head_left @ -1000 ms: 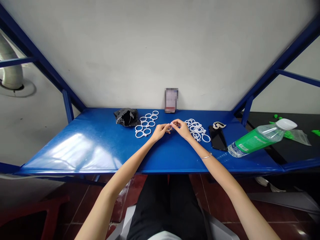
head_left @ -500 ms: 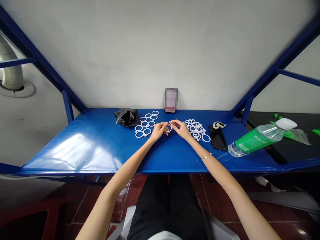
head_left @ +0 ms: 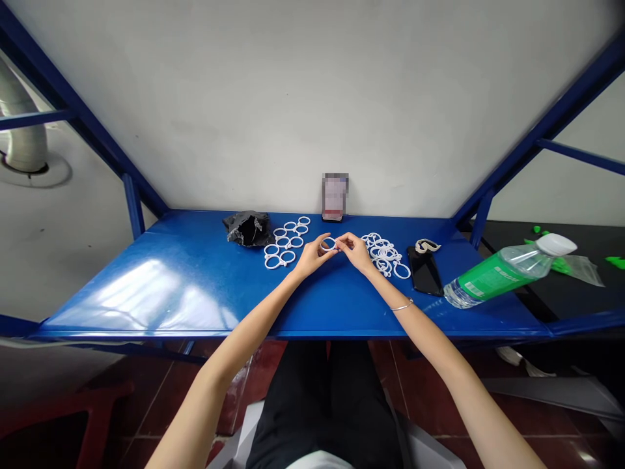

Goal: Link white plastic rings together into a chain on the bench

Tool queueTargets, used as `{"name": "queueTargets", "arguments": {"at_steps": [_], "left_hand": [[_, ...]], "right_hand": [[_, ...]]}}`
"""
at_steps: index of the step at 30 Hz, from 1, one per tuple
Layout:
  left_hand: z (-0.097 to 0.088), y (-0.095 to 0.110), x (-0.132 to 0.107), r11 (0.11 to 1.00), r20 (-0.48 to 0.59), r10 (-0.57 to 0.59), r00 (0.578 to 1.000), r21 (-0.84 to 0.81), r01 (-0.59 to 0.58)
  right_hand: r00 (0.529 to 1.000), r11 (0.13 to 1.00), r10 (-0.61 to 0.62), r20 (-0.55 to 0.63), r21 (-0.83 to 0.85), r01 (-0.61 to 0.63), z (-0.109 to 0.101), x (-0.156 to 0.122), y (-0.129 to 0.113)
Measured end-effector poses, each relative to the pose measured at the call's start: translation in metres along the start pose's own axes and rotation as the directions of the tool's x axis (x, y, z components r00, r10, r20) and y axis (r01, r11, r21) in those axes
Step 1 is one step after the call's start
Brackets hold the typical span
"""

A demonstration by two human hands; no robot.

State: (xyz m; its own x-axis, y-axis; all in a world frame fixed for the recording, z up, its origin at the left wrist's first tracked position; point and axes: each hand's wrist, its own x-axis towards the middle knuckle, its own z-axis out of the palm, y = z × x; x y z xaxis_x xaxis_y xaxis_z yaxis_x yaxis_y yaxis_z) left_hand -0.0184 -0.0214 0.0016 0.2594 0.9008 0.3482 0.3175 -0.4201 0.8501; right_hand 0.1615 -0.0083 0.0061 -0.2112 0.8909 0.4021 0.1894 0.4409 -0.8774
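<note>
Over the middle of the blue table [head_left: 170,286], my left hand [head_left: 312,255] and my right hand [head_left: 356,252] meet, both pinching one small white plastic ring [head_left: 329,245] between their fingertips. Left of my hands, several white rings [head_left: 286,242] lie spread out in rows. Right of my hands lies a heap of several more white rings [head_left: 385,254], close to my right hand.
A crumpled black bag [head_left: 248,228] sits at the back left beside the laid-out rings. A small card [head_left: 334,197] leans on the wall. A black phone [head_left: 424,270], a beige clip [head_left: 428,245] and a lying plastic bottle [head_left: 502,270] are on the right.
My hands have stayed together on the ring, lifting it slightly and turning it so its loop now shows between my fingertips. Nothing else has moved.
</note>
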Motion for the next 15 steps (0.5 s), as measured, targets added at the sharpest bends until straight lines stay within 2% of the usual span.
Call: {"name": "queueTargets", "arguments": {"at_steps": [5, 15], "left_hand": [[-0.0011, 0.0013, 0.0000, 0.998, 0.017, -0.036, 0.999, -0.055, 0.037], [-0.0013, 0.0044, -0.0003, 0.998, 0.001, -0.050, 0.999, -0.042, 0.050]], "right_hand": [[1.000, 1.000, -0.002, 0.001, -0.014, 0.002, 0.0005, -0.0004, 0.0010], [0.999, 1.000, -0.027, 0.027, -0.011, 0.027, 0.0001, 0.0000, -0.0028]]}}
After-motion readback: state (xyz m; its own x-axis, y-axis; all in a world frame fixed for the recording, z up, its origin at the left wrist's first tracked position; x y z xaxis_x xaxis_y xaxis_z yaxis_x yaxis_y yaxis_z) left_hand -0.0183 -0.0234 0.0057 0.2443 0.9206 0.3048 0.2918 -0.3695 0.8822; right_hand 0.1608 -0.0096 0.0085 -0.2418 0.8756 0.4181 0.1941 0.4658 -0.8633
